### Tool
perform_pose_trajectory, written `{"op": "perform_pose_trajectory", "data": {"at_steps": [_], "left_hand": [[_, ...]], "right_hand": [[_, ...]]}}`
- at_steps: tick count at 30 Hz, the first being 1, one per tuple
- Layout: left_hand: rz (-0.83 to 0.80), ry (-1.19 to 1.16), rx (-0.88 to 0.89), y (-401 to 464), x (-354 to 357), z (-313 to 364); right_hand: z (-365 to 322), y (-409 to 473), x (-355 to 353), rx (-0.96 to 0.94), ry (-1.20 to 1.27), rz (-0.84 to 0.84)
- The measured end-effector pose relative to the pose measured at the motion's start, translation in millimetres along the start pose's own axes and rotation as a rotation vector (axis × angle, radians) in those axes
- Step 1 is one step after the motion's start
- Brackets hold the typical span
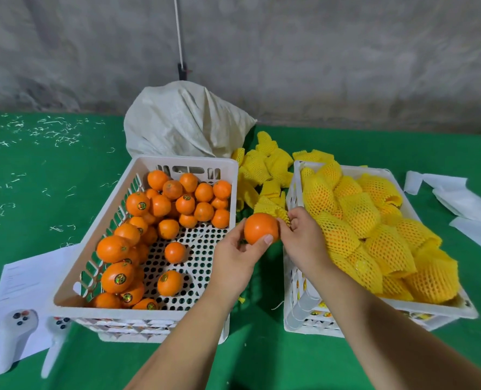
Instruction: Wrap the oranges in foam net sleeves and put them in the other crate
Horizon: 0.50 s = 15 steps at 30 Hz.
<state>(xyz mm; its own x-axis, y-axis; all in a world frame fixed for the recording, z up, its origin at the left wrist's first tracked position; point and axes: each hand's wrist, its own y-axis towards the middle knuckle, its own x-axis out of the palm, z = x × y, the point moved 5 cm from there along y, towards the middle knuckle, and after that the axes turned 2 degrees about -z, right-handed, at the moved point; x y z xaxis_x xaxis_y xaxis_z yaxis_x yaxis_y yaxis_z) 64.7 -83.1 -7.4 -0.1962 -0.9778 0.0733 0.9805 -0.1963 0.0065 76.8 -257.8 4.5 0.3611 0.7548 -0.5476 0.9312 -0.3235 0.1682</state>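
My left hand (238, 256) holds a bare orange (260, 230) in the gap between the two white crates. My right hand (304, 237) pinches a yellow foam net sleeve (280, 213) right beside that orange, touching its right side. The left crate (93, 249) holds several bare oranges (160, 205), some with stickers. The right crate (294, 294) is piled with oranges wrapped in yellow net sleeves (374, 235).
A heap of loose yellow sleeves (264, 170) lies behind the gap between the crates. A white sack (186, 122) stands behind the left crate. Paper sheets (28, 282) and two white controllers (11, 339) lie at front left; white foam pieces (458, 201) lie at right on the green cloth.
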Motion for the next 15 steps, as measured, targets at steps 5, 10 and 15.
{"op": "perform_pose_trajectory", "data": {"at_steps": [5,10,15], "left_hand": [[-0.033,-0.101,0.000,-2.8,-0.3,-2.3],[-0.157,-0.101,-0.113,-2.9,-1.3,-2.8],[-0.311,-0.014,-0.184,2.4,0.6,0.1]], "right_hand": [[-0.7,-0.7,-0.6,0.001,0.085,-0.023],[-0.6,-0.5,0.2,0.047,0.189,-0.057],[0.4,-1.4,0.8,0.057,0.243,-0.148]]}}
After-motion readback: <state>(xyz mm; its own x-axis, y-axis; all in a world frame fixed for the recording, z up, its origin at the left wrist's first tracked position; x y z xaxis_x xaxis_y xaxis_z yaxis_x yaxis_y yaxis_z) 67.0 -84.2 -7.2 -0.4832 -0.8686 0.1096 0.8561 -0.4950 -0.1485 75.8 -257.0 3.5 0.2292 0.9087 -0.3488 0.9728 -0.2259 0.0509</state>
